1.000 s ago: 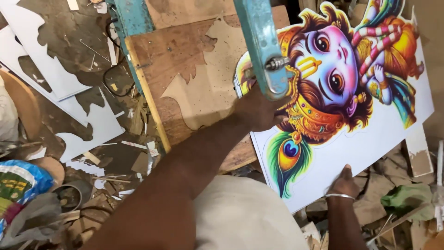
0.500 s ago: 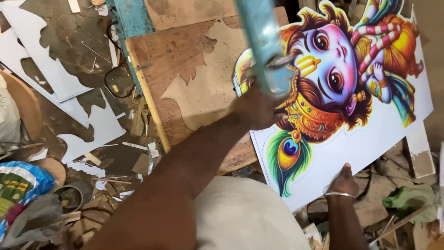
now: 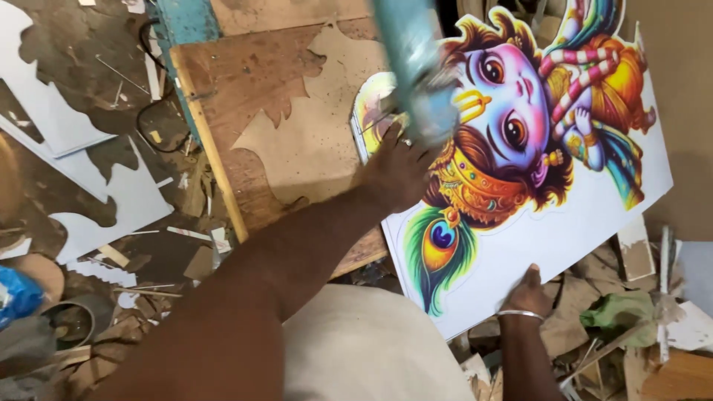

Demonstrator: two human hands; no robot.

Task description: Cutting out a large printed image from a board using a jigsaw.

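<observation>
A white board (image 3: 587,223) printed with a bright, many-coloured cartoon child figure and a peacock feather lies on a wooden work table (image 3: 252,96). My left hand (image 3: 397,167) presses flat on the board's left part, next to the blurred blue arm of a saw (image 3: 416,70) that crosses over the board. My right hand (image 3: 529,291), with a metal bangle on the wrist, grips the board's near edge.
A thin brown cut-out sheet (image 3: 312,141) lies on the table left of the board. White offcuts (image 3: 111,200) and wood scraps litter the floor at left. More scraps, a green rag (image 3: 620,315) and strips lie at lower right. A cable loops near the table's left edge.
The board has shifted and turned slightly under the saw arm. My left hand stays pressed beside the blade; my right hand still holds the near edge.
</observation>
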